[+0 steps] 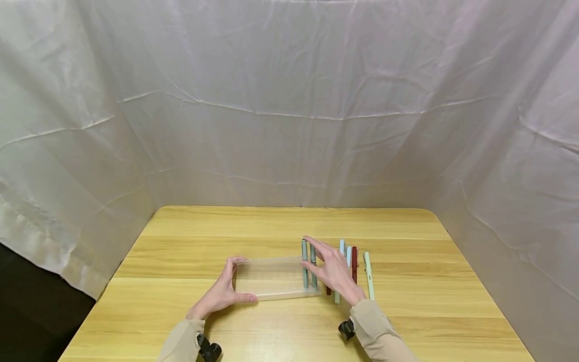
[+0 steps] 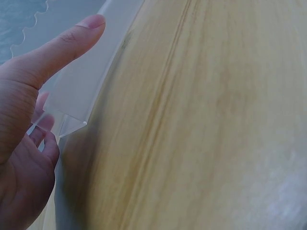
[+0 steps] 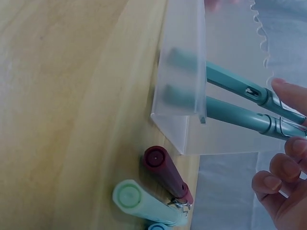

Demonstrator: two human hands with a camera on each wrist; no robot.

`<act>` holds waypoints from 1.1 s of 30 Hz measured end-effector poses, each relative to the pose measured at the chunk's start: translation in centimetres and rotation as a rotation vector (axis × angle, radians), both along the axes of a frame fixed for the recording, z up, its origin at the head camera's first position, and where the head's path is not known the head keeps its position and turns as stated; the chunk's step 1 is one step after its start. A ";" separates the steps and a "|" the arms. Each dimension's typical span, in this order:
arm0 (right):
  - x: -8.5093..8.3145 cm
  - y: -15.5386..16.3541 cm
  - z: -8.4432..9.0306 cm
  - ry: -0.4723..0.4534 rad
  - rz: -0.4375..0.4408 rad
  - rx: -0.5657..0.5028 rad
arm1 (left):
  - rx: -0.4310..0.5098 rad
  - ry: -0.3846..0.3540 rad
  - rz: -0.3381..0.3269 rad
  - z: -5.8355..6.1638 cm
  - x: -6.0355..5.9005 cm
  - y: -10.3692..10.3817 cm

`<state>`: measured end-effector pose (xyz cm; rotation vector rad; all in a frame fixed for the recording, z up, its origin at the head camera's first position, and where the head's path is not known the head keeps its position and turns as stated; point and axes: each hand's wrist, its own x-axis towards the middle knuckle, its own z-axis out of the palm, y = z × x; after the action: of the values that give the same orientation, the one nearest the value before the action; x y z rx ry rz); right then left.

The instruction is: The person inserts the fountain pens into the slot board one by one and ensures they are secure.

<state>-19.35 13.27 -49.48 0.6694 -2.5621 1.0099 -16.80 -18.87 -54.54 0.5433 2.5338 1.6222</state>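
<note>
1. The step in hand seems to be seating two teal capped pens [image 3: 235, 86] in a clear, scallop-edged pen stand [image 1: 271, 276]; they lean side by side at its right end, lower ends behind the front wall.
2. The right hand [image 1: 334, 271] has its fingers narrowed about the pens' upper ends; the left hand [image 1: 221, 291] grips the stand's left end, thumb on the front wall.
3. The next move probably calls for lining both pens up with the notches, then letting go while the stand is steadied.
4. Light blue, dark red [image 1: 355, 261] and pale green pens [image 1: 369, 276] lie right of the stand.
5. The wood-grain tabletop [image 1: 434, 286] is enclosed by creased pale curtains [image 1: 289, 151].
</note>
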 end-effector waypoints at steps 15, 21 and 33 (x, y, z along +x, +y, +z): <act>1.0 2.0 -0.3 0.037 0.027 -0.167 | -0.003 -0.019 0.003 0.1 0.1 -0.1; 1.4 3.4 -0.7 -0.005 0.026 -0.248 | -0.007 -0.015 0.007 0.0 0.0 0.0; 1.7 7.0 -1.6 -0.063 0.035 -0.334 | -0.005 -0.036 -0.014 0.0 0.5 0.0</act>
<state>-17.65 20.24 -51.12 0.5984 -2.3553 1.4480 -16.26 -18.83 -54.50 0.5252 2.5022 1.6058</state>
